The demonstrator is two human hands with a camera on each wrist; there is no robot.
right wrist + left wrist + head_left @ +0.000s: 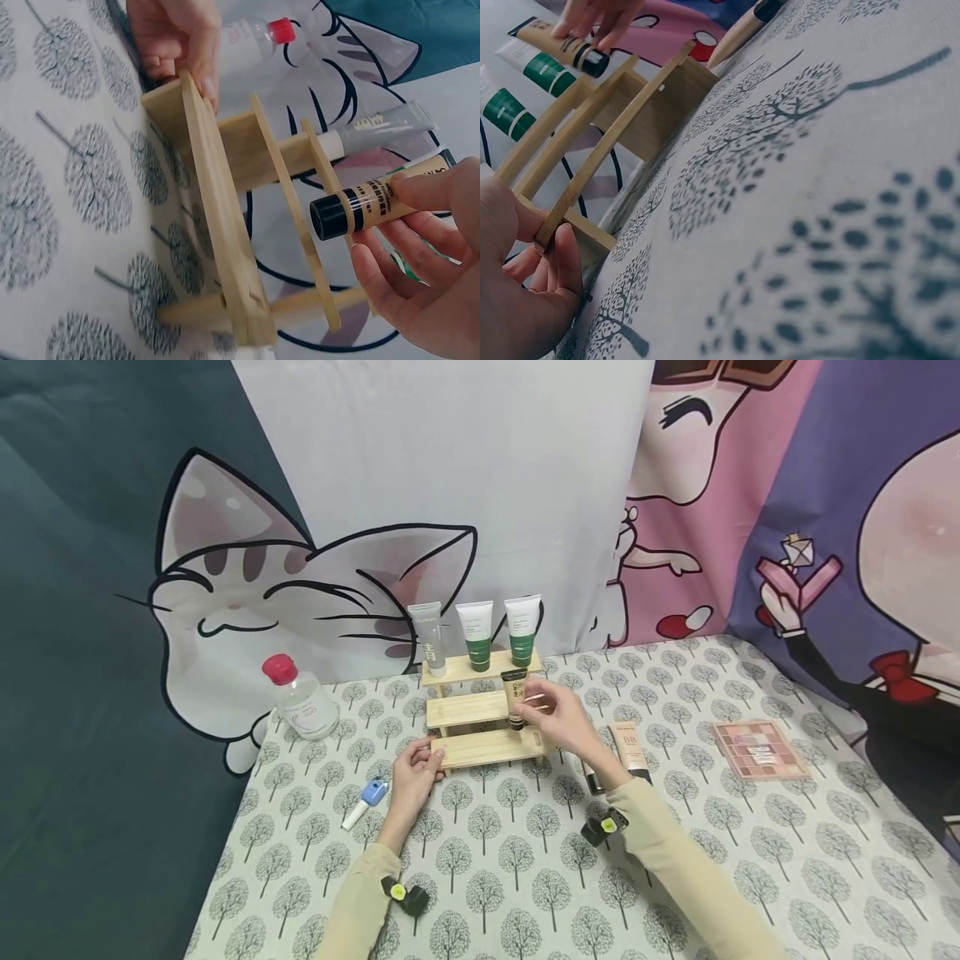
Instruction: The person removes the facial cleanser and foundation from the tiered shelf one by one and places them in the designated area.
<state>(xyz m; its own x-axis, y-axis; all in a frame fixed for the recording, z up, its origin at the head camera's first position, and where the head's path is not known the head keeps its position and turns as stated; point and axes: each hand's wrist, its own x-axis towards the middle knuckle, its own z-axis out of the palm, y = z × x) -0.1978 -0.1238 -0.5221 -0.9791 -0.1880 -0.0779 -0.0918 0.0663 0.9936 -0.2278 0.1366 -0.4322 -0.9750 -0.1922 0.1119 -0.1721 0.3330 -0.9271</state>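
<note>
Fingers (pixel 382 281) of the right hand (pixel 558 718) pinch a tan tube (pixel 515 700) at a wooden shelf (pixel 487 747)

The tan tube, one of its kind, is held black cap downward and nearly upright, in front of the right part of the shelf's middle step; whether it touches the wood cannot be told. The left hand (pixel 414 777) grips the left end of the lowest step, thumb above and fingers beneath.

Around them, the right forearm (pixel 660 831) partly covers one dark-ended tube (pixel 594 779) lying on the cloth (pixel 487 877). Just beside that lies one beige tube (pixel 628 745) marked "BB", with a black cap. Farther right is one flat palette (pixel 761 750). Left of the shelf stands one clear bottle (pixel 306 706) with a red cap; nearer the left forearm lies one small blue-and-white item (pixel 365 802).

Three steps make up the shelf. Its top step carries three tubes in a row: one grey tube (pixel 426 639) at left, then two white-and-green tubes (pixel 475 635).

As for containers, the palette shows a grid of pinkish and brown squares under printed lettering; the bottle's contents cannot be made out.
</note>
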